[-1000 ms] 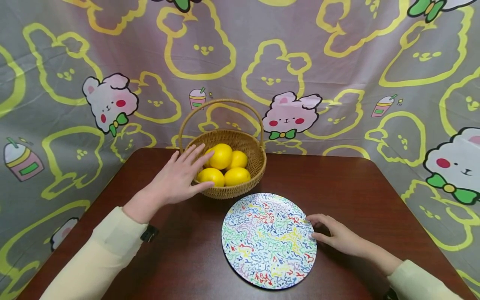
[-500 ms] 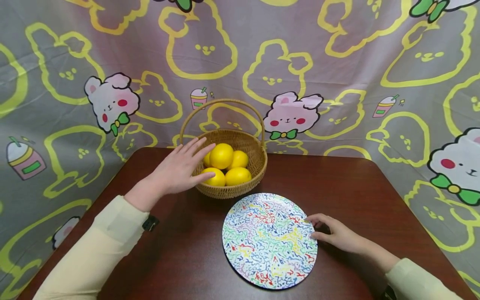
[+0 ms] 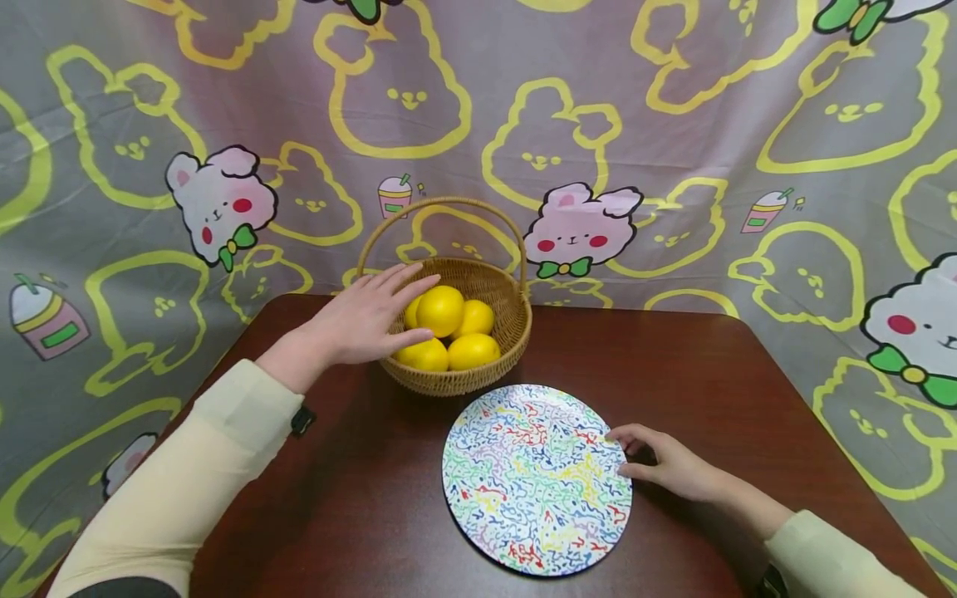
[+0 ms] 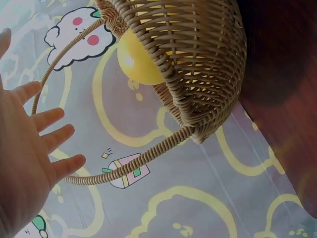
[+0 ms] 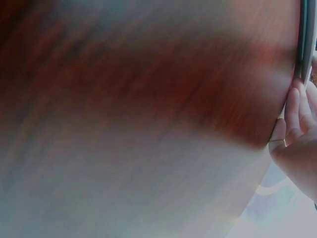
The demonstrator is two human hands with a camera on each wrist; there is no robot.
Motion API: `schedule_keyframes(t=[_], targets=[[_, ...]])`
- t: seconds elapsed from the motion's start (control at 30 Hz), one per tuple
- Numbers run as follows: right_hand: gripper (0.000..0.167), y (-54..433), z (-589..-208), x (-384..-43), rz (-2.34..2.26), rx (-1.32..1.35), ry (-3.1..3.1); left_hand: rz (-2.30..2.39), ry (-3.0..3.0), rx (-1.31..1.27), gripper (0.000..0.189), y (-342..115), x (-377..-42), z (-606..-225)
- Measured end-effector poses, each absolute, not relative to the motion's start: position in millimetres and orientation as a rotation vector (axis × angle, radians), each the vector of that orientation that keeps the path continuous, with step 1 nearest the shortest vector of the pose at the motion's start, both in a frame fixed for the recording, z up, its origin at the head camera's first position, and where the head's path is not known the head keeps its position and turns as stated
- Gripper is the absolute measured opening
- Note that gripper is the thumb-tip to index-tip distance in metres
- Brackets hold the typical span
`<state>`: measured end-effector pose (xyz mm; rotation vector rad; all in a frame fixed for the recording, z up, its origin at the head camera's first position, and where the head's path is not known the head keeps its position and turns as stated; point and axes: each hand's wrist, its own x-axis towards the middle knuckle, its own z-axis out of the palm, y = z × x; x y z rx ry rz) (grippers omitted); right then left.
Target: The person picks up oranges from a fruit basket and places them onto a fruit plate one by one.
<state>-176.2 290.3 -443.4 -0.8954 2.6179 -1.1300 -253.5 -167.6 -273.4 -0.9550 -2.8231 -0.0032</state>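
My left hand [image 3: 362, 320] is held over the left side of a wicker basket [image 3: 456, 384], fingers spread and extended, nothing in its grasp. Yellow lemons [image 3: 440, 311], several of them, are heaped inside, partly hidden behind the fingers. In the left wrist view the palm and fingers [image 4: 62, 167] stand apart from the lemons, near the basket's arched handle [image 4: 143, 156]. A round board [image 3: 534, 482] with a multicoloured squiggle pattern lies in front of the basket. My right hand [image 3: 676, 467] rests at the board's right edge, its thumb and fingertips right at the rim, loosely bent.
Everything stands on a dark reddish-brown table [image 3: 658, 365]. A grey curtain [image 3: 673, 100] with yellow outlines and rabbit faces rises behind and along both sides. The basket's tall handle [image 3: 449, 199] arches above the lemons, close by the left hand.
My left hand has moved slightly right and up, further over the basket and nearer the lemons. The right hand and the round board have stayed nearly in place.
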Motion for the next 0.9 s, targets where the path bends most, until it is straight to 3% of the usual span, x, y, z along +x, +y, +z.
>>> schedule_keyframes(t=[0.9], targets=[[0.046,290.6,-442.5,-178.2,-1.139,-0.845,2.598,-0.102,-2.994,-1.001,0.077,-152.4,-294.0,-260.6]])
